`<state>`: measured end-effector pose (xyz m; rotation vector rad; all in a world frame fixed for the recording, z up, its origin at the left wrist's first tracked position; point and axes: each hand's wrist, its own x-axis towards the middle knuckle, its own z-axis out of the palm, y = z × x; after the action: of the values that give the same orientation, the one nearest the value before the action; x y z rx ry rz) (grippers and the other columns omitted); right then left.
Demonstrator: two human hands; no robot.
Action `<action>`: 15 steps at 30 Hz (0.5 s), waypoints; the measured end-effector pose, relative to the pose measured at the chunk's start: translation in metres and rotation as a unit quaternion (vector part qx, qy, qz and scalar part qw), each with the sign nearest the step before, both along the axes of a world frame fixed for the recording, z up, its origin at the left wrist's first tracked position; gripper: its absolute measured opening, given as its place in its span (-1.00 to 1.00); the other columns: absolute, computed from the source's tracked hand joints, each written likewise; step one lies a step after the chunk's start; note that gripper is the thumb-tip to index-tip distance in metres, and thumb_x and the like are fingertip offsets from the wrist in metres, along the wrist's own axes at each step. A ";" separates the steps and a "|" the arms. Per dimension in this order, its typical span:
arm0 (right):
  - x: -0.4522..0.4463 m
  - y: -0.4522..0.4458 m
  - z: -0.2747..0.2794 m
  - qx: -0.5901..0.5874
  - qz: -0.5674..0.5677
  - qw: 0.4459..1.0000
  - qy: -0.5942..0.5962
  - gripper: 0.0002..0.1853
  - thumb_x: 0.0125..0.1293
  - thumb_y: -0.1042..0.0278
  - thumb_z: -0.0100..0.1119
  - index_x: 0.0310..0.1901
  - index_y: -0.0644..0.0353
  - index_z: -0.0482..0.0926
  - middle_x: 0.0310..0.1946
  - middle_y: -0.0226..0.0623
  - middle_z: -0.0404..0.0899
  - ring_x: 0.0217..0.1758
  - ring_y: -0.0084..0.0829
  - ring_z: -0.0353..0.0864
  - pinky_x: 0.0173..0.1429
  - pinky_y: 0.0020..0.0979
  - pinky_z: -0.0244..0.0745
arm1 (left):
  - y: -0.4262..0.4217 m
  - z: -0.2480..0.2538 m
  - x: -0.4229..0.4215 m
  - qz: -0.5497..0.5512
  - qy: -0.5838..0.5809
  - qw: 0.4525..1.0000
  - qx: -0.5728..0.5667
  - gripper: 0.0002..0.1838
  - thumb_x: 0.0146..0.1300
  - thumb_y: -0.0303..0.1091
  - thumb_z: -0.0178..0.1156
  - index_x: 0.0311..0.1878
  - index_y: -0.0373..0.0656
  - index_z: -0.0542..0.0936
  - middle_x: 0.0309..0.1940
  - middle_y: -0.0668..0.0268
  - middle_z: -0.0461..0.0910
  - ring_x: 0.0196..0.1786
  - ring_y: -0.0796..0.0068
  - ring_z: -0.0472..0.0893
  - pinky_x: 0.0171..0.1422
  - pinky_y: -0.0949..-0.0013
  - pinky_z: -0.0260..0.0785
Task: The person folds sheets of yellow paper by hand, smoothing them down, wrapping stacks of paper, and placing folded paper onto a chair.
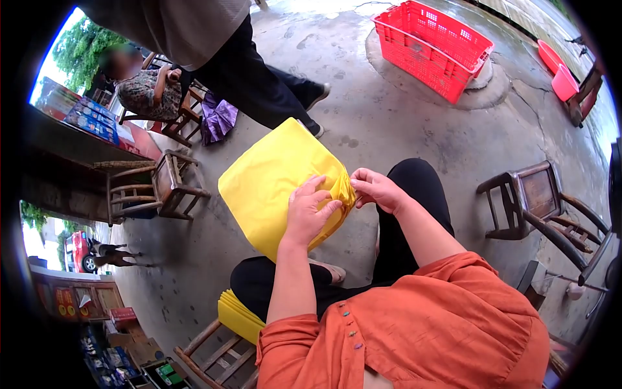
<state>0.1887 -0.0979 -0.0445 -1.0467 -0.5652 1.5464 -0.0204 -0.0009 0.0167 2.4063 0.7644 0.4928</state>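
A broad yellow piece of thin, cloth-like material (272,178) lies across my knees, its right side bunched into folds; I cannot tell whether it is a bag or a folded sheet. My left hand (308,214) rests on it near the gathered part, fingers and thumb apart. At the bunched right edge, my right hand (378,190) pinches a fold between thumb and fingers. More folded yellow material (240,316) is stacked beside my left hip on a wooden chair (210,353).
A red plastic crate (431,52) stands ahead to the right, with pink basins (565,83) beyond. Wooden chairs (173,185) (528,198) flank me. One person (243,71) walks past close ahead; another (149,91) sits at left. A dog (116,254) stands at left.
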 end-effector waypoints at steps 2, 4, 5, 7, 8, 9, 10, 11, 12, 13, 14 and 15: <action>0.000 0.000 0.000 -0.001 0.000 1.000 0.000 -0.69 0.51 0.08 0.24 0.00 0.15 0.48 -0.26 -0.39 0.61 -0.30 -0.56 0.66 -0.17 -0.49 0.64 | 0.000 -0.002 -0.001 0.002 -0.003 1.000 0.003 -0.73 0.17 -0.22 0.49 -0.23 -0.23 0.73 0.31 0.12 0.59 0.44 0.08 0.46 0.52 0.07 0.22; 0.000 0.000 0.001 0.000 -0.001 1.000 0.000 -0.69 0.51 0.08 0.24 0.00 0.15 0.48 -0.26 -0.39 0.61 -0.30 -0.56 0.66 -0.17 -0.50 0.64 | 0.002 -0.006 -0.002 0.000 -0.007 1.000 -0.015 -0.72 0.21 -0.13 0.45 -0.22 -0.16 0.76 0.32 0.14 0.57 0.46 0.10 0.41 0.54 -0.05 0.09; 0.000 0.000 0.001 0.001 -0.003 1.000 0.001 -0.69 0.51 0.08 0.24 0.00 0.15 0.49 -0.26 -0.39 0.61 -0.29 -0.57 0.66 -0.17 -0.50 0.63 | 0.002 -0.006 -0.002 0.001 -0.008 1.000 -0.015 -0.72 0.21 -0.13 0.45 -0.22 -0.16 0.76 0.32 0.14 0.57 0.46 0.10 0.41 0.54 -0.05 0.09; 0.000 0.000 0.001 0.002 -0.003 1.000 0.000 -0.69 0.51 0.08 0.24 0.00 0.15 0.49 -0.26 -0.40 0.60 -0.29 -0.57 0.65 -0.18 -0.50 0.63 | 0.002 -0.005 -0.002 -0.003 -0.008 1.000 -0.019 -0.72 0.22 -0.12 0.44 -0.20 -0.15 0.76 0.33 0.15 0.56 0.47 0.11 0.41 0.55 -0.04 0.08; 0.000 0.000 0.000 0.004 -0.004 1.000 0.000 -0.69 0.51 0.08 0.24 0.00 0.16 0.49 -0.27 -0.40 0.60 -0.29 -0.57 0.65 -0.18 -0.50 0.63 | 0.002 -0.004 -0.002 -0.002 -0.009 1.000 -0.018 -0.72 0.22 -0.12 0.44 -0.20 -0.15 0.76 0.33 0.15 0.56 0.47 0.11 0.41 0.55 -0.04 0.08; 0.000 0.000 -0.001 0.004 -0.003 1.000 0.000 -0.69 0.51 0.08 0.24 0.00 0.16 0.49 -0.27 -0.40 0.60 -0.29 -0.57 0.65 -0.18 -0.50 0.63 | 0.002 -0.004 -0.002 -0.001 -0.009 1.000 -0.019 -0.71 0.23 -0.10 0.43 -0.19 -0.14 0.77 0.33 0.15 0.56 0.47 0.11 0.41 0.55 -0.04 0.08; 0.001 0.000 -0.003 0.007 0.001 1.000 -0.003 -0.69 0.51 0.08 0.23 0.01 0.14 0.49 -0.24 -0.40 0.59 -0.26 -0.56 0.64 -0.16 -0.47 0.64 | 0.001 -0.004 -0.001 0.000 -0.009 1.000 -0.019 -0.70 0.24 -0.09 0.42 -0.18 -0.14 0.77 0.33 0.16 0.56 0.47 0.11 0.41 0.55 -0.04 0.08; 0.001 0.000 -0.004 0.010 0.004 1.000 -0.005 -0.69 0.52 0.07 0.22 0.01 0.13 0.49 -0.22 -0.39 0.59 -0.23 -0.54 0.63 -0.13 -0.45 0.64 | 0.001 -0.003 -0.001 0.000 -0.009 1.000 -0.019 -0.70 0.24 -0.09 0.42 -0.18 -0.14 0.77 0.33 0.16 0.56 0.47 0.11 0.41 0.55 -0.04 0.08; 0.001 -0.001 -0.004 0.010 0.004 1.000 -0.005 -0.69 0.52 0.07 0.22 0.01 0.13 0.49 -0.22 -0.39 0.59 -0.23 -0.54 0.63 -0.13 -0.45 0.64 | 0.001 -0.001 -0.001 0.000 -0.004 1.000 -0.011 -0.71 0.23 -0.13 0.44 -0.17 -0.17 0.77 0.33 0.16 0.56 0.46 0.12 0.42 0.54 0.03 0.12; 0.001 -0.001 -0.004 0.009 0.004 1.000 -0.009 -0.70 0.52 0.07 0.22 0.01 0.14 0.49 -0.22 -0.40 0.58 -0.24 -0.54 0.63 -0.13 -0.45 0.64 | 0.000 -0.001 -0.001 0.000 0.002 1.000 -0.003 -0.71 0.22 -0.17 0.45 -0.16 -0.21 0.76 0.33 0.16 0.56 0.45 0.13 0.43 0.54 0.09 0.16; 0.001 -0.001 -0.003 0.008 0.004 1.000 -0.013 -0.70 0.52 0.08 0.22 0.01 0.14 0.50 -0.22 -0.40 0.58 -0.24 -0.54 0.63 -0.14 -0.45 0.65 | 0.000 -0.001 -0.001 0.000 0.002 1.000 -0.003 -0.71 0.22 -0.17 0.45 -0.16 -0.21 0.76 0.33 0.16 0.56 0.45 0.13 0.43 0.54 0.09 0.16; 0.001 -0.001 -0.003 0.008 0.004 1.000 -0.013 -0.70 0.52 0.08 0.22 0.01 0.14 0.50 -0.22 -0.40 0.58 -0.24 -0.54 0.63 -0.14 -0.45 0.65 | 0.000 -0.002 -0.001 0.001 -0.001 1.000 -0.002 -0.71 0.22 -0.17 0.45 -0.16 -0.20 0.76 0.33 0.16 0.56 0.45 0.13 0.43 0.54 0.08 0.16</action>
<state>0.1900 -0.0989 -0.0473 -1.0546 -0.6005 1.5347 -0.0213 -0.0006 0.0145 2.4023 0.7665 0.4936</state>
